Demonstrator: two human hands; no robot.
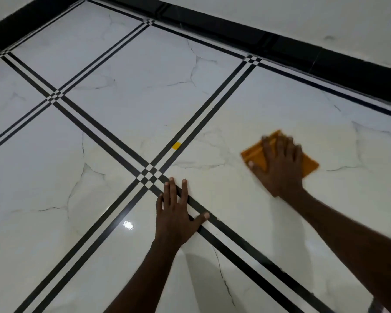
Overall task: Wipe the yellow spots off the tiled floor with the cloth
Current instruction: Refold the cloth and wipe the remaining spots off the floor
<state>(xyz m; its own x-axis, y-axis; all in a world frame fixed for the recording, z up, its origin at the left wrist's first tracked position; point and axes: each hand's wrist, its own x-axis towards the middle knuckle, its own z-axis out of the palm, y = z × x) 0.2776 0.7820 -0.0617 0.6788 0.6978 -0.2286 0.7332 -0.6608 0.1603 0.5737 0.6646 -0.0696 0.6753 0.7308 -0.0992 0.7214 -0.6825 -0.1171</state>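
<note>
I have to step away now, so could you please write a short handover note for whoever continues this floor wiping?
Right hand: pressed flat on the orange cloth, on the tile to the right; blurred, so likely mid-wipe.
Left hand: empty, palm flat on the tiled floor across a black stripe, as a brace.
Done: no spots show around the cloth.
Left: one yellow spot on the black double stripe, left of the cloth.
</note>
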